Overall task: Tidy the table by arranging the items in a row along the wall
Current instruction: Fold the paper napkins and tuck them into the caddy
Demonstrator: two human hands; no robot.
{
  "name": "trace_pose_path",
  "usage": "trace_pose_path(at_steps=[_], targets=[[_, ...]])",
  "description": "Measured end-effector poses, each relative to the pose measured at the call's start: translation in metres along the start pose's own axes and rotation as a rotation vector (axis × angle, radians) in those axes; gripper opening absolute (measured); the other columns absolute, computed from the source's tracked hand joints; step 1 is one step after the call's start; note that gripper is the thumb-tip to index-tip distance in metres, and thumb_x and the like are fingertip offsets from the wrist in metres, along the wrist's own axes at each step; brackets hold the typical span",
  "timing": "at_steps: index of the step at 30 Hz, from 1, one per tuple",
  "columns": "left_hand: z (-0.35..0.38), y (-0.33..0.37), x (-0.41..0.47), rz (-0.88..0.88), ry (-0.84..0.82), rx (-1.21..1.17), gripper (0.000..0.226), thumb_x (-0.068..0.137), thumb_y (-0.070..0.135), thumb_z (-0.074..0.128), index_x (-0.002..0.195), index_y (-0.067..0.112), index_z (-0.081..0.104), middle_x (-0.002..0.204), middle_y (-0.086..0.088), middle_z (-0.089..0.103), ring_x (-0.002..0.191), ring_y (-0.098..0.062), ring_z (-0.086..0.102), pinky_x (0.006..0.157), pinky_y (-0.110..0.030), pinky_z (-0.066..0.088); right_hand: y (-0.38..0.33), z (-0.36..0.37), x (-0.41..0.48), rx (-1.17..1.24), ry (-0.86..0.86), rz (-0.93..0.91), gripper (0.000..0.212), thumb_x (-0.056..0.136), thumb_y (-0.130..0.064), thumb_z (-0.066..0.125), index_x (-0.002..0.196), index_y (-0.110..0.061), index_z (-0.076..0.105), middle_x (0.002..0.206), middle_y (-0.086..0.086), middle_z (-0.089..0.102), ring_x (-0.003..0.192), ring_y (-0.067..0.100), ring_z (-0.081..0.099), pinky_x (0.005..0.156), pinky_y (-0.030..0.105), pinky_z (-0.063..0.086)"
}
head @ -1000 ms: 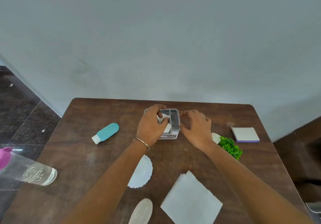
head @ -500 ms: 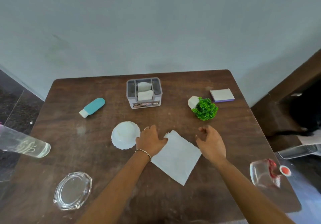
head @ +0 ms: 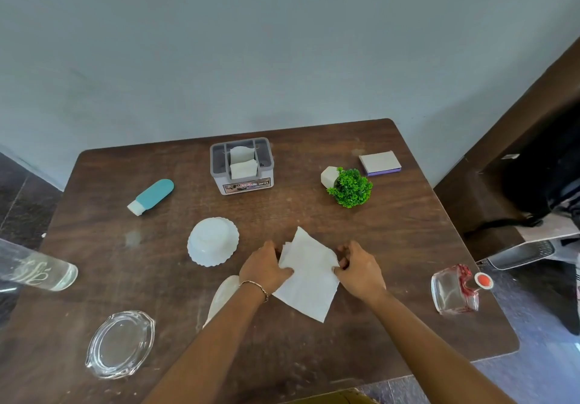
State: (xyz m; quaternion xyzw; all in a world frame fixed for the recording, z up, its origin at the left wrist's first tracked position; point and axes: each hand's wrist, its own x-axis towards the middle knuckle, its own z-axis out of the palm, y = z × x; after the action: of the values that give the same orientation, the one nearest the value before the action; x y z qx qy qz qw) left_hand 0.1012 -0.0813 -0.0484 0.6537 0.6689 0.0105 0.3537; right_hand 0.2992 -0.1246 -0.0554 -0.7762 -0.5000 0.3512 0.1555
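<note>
A stack of white square paper napkins (head: 309, 284) is held by 2 hands near the middle of the brown wooden table (head: 408, 234). Its left edge is gripped by the curled fingers of the left hand (head: 265, 265). Its right edge is pinched by the right hand (head: 359, 270). The napkins are spread between the 2 hands, well apart from the pale blue wall (head: 282, 58).

Closer to the wall, a grey plastic box (head: 241, 181) with white papers in it is stood upright. A teal tube with a white cap (head: 152, 196) is laid to its left. A small green plant in a white pot (head: 348, 185) is tipped on its side to its right. A white pad with a purple edge (head: 379, 162) is set near the far right corner.

A white wavy-edged bowl (head: 213, 240) is turned upside down near the left hand. A clear glass dish (head: 120, 342), a clear glass bottle (head: 37, 270) and a clear jar with a red cap (head: 455, 290) are laid near the table's edges.
</note>
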Motion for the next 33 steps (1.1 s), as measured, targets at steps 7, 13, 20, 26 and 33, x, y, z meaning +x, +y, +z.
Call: trace_pose_path(at_steps=[7,13,20,26,33], targets=[[-0.006,0.000,0.002,-0.055,-0.018,-0.221,0.030,0.076,0.034,0.071,0.093,0.012,0.059,0.095,-0.003,0.064,0.083,-0.017,0.058,0.067,-0.026,0.044,-0.021,-0.008,0.004,0.200,-0.004,-0.002,0.032,0.073,-0.007,0.065,0.100,-0.014,0.050,0.082,-0.004,0.057,0.081,0.015,0.057,0.073,0.034,0.050],[-0.003,0.002,-0.005,-0.082,0.045,-0.432,0.051,0.077,0.027,0.074,0.122,0.014,0.053,0.117,0.000,0.060,0.104,-0.018,0.058,0.091,-0.032,0.050,-0.054,-0.003,0.012,0.561,-0.133,0.073,0.039,0.073,0.002,0.065,0.107,-0.012,0.050,0.099,0.006,0.056,0.095,0.022,0.062,0.074,0.040,0.060],[-0.002,-0.004,-0.009,-0.160,0.105,-0.632,0.034,0.084,0.038,0.064,0.111,0.017,0.058,0.109,0.000,0.066,0.097,-0.016,0.061,0.086,-0.031,0.050,-0.079,0.009,0.026,0.956,-0.241,0.272,0.037,0.083,0.005,0.065,0.113,-0.003,0.046,0.112,0.017,0.058,0.087,0.024,0.066,0.071,0.030,0.059],[-0.002,-0.005,-0.009,-0.251,0.074,-0.723,0.057,0.073,0.067,0.060,0.108,0.022,0.057,0.111,0.002,0.064,0.102,-0.019,0.061,0.094,-0.042,0.051,-0.085,0.016,0.032,1.095,-0.317,0.342,0.013,0.093,-0.003,0.052,0.105,-0.005,0.048,0.112,0.017,0.056,0.088,0.028,0.070,0.076,0.032,0.058],[0.004,-0.008,-0.008,-0.210,0.069,-0.655,0.064,0.072,0.030,0.079,0.125,0.014,0.047,0.126,-0.003,0.058,0.112,-0.022,0.057,0.095,-0.037,0.050,-0.078,0.016,0.032,1.176,-0.262,0.365,0.013,0.098,-0.005,0.043,0.109,-0.007,0.050,0.111,0.016,0.059,0.095,0.028,0.068,0.070,0.029,0.056]])
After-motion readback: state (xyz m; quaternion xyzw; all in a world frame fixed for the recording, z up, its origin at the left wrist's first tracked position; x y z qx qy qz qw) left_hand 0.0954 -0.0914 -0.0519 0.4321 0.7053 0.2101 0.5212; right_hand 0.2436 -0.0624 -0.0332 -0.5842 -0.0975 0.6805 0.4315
